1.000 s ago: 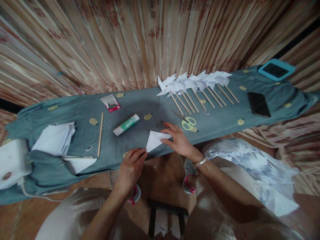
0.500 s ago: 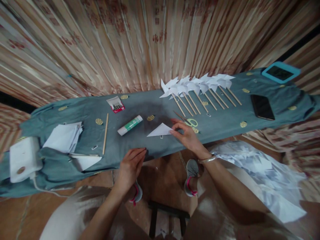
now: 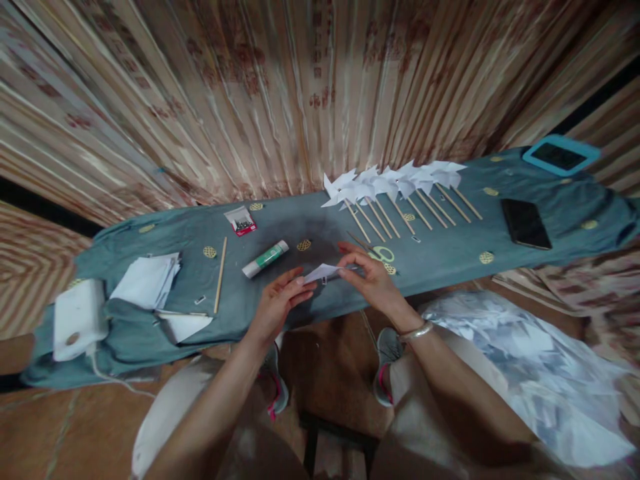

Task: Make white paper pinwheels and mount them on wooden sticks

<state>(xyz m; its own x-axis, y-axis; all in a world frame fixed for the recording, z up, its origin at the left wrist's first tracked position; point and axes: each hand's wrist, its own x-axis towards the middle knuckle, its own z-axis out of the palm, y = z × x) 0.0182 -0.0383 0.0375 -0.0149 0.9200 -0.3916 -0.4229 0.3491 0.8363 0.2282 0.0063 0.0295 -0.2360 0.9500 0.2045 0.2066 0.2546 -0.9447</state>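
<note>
A folded white paper triangle [image 3: 323, 272] is held just above the teal-covered bench [image 3: 440, 267]. My right hand [image 3: 367, 280] pinches its right end. My left hand [image 3: 277, 303] has its fingertips at the paper's left corner, fingers curled toward it. A green-and-white glue stick [image 3: 265, 259] lies just left of my hands. Yellow-green scissors [image 3: 381, 254] lie right behind my right hand. A row of several white paper pinwheels on wooden sticks [image 3: 395, 183] lies further back on the right.
A stack of white paper squares [image 3: 147, 280] and a loose wooden stick [image 3: 220, 283] lie left. A small red-edged packet [image 3: 241, 221] sits at the back. A white tissue roll [image 3: 77, 319] is far left. A black phone [image 3: 525, 223] and blue-framed tablet [image 3: 560, 155] lie right. Paper scraps [image 3: 525, 360] cover my right lap.
My right hand lifted the paper triangle off the cloth. My left hand rose from the bench edge and met the paper's left corner. The camera tilted down slightly.
</note>
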